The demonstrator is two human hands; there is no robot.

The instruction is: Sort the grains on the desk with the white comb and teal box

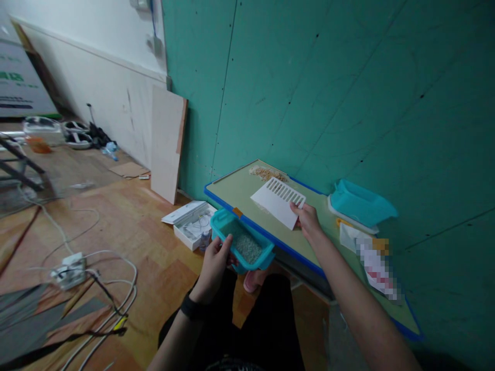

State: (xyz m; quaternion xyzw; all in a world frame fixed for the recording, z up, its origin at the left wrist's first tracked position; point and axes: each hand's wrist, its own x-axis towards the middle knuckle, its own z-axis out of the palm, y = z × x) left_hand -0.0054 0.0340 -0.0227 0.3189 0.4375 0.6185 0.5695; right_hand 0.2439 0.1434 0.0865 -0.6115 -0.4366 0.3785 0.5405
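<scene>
My left hand [216, 260] is closed on the near left rim of a turquoise plastic tub [266, 260], with its thumb over the edge. Pale greyish granules [247, 246] cover the bottom of the tub, which is held against the table's front edge. My right hand [307, 219] grips the right end of a flat white slotted plate [276, 203], a row of slots along its far side. The plate is just over the table top [235, 180]. Behind it lies a heap of tan grains [266, 172], and some fine pale bits show by its left edge.
A second turquoise tub [359, 203] stands at the table's right, against the green wall [328, 93]. Near it lies a white packet [377, 268], partly pixelated. An open white box [189, 226] sits on the floor. Cables [131, 288] and a power strip [69, 270] lie at left.
</scene>
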